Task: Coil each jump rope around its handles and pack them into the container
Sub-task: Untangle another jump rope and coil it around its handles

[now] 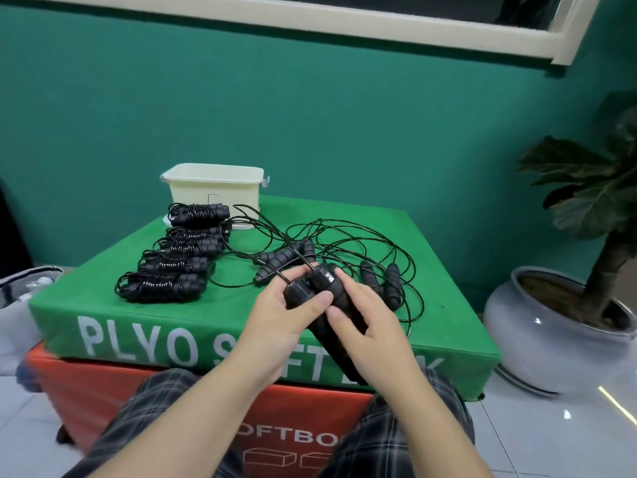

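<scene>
Now both hands [275, 315] round paired handles [320, 291]

Both hands, the left hand [275, 319] beside the right hand [362, 315], held two handles [319, 291] together. Coiled ropes [172, 267] lay left of them, the container [213, 188] behind those, loose ropes [344, 246] just beyond the hands.

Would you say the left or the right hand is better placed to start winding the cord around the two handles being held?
Probably the right hand. The left hand grips the pair of handles, so it can steady them, and the loose cord lies on the right of the green box.
</scene>
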{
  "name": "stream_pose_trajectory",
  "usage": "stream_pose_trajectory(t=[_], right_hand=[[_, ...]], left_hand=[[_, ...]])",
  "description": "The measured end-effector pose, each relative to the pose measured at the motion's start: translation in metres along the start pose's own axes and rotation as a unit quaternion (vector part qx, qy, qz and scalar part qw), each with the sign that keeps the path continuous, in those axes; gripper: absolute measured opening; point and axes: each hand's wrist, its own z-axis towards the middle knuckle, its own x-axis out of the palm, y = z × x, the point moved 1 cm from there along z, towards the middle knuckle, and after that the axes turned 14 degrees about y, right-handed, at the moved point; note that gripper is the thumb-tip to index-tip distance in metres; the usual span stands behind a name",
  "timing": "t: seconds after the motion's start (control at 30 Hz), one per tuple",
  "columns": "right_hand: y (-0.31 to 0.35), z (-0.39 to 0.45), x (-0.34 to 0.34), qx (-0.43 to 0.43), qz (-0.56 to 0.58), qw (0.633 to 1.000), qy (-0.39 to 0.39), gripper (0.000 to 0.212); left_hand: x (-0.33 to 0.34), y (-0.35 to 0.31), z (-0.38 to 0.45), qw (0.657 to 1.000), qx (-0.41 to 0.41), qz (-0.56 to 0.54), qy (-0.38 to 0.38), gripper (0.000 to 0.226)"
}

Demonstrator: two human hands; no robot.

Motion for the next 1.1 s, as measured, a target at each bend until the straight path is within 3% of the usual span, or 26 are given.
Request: stream_pose_trajectory(t=[0.1, 0.2, 0.37, 0.43, 0.47, 0.53, 0.57, 0.63, 0.7, 0.77, 0.8, 0.87, 0.93, 1.0, 1.1], right_hand=[[0.000, -0.007, 0.003, -0.005, -0.071, 0.996, 0.051, 0.086], [-0.007, -0.009, 0.005, 0.026, -0.180, 0.983, 0.030, 0.101], [-0.018, -0.010, 0.007, 0.058, -0.138, 0.985, -0.086, 0.058], [-0.022, -0.010, 0.003, 0.069, -0.133, 0.985, -0.089, 0.052], [-0.024, -0.011, -0.001, 0.077, -0.132, 0.985, -0.085, 0.055], [-0.030, -0.013, -0.011, 0.086, -0.139, 0.984, -0.075, 0.060], [-0.031, -0.015, -0.017, 0.086, -0.149, 0.983, -0.068, 0.061], [-0.032, -0.018, -0.025, 0.078, -0.171, 0.981, -0.053, 0.063], [-0.029, -0.018, -0.027, 0.058, -0.186, 0.980, -0.043, 0.063], [-0.023, -0.018, -0.025, 0.029, -0.193, 0.980, -0.036, 0.065], [-0.019, -0.018, -0.023, 0.012, -0.197, 0.980, -0.034, 0.065], [-0.014, -0.019, -0.021, -0.026, -0.204, 0.978, -0.042, 0.064], [-0.010, -0.020, -0.022, -0.058, -0.215, 0.973, -0.060, 0.062], [-0.008, -0.021, -0.024, -0.074, -0.223, 0.970, -0.069, 0.059], [-0.007, -0.021, -0.024, -0.089, -0.210, 0.971, -0.072, 0.065]], left_hand=[[0.003, -0.004, -0.002, 0.999, 0.011, -0.020, -0.022, 0.036], [0.007, -0.002, -0.003, 0.997, 0.011, -0.061, -0.041, 0.035], [0.007, -0.003, -0.003, 0.995, -0.001, -0.087, -0.056, 0.028], [0.003, -0.009, -0.003, 0.999, -0.043, 0.011, -0.031, 0.016], [-0.002, -0.016, -0.004, 0.992, -0.086, 0.096, -0.018, 0.025], [-0.014, -0.033, -0.008, 0.953, -0.174, 0.248, 0.011, 0.046], [-0.019, -0.043, -0.011, 0.937, -0.180, 0.299, 0.014, 0.049], [-0.028, -0.056, -0.014, 0.915, -0.098, 0.390, -0.030, 0.046], [-0.033, -0.062, -0.013, 0.855, 0.057, 0.507, -0.091, 0.040], [-0.028, -0.065, -0.013, 0.780, 0.156, 0.603, -0.057, 0.043], [-0.025, -0.064, -0.012, 0.767, 0.155, 0.623, -0.010, 0.052], [-0.020, -0.058, -0.015, 0.783, 0.084, 0.613, 0.064, 0.061], [-0.021, -0.050, -0.018, 0.813, 0.045, 0.576, 0.076, 0.051], [-0.023, -0.046, -0.019, 0.829, 0.065, 0.552, 0.061, 0.042], [-0.024, -0.044, -0.018, 0.858, 0.107, 0.500, 0.049, 0.049]])
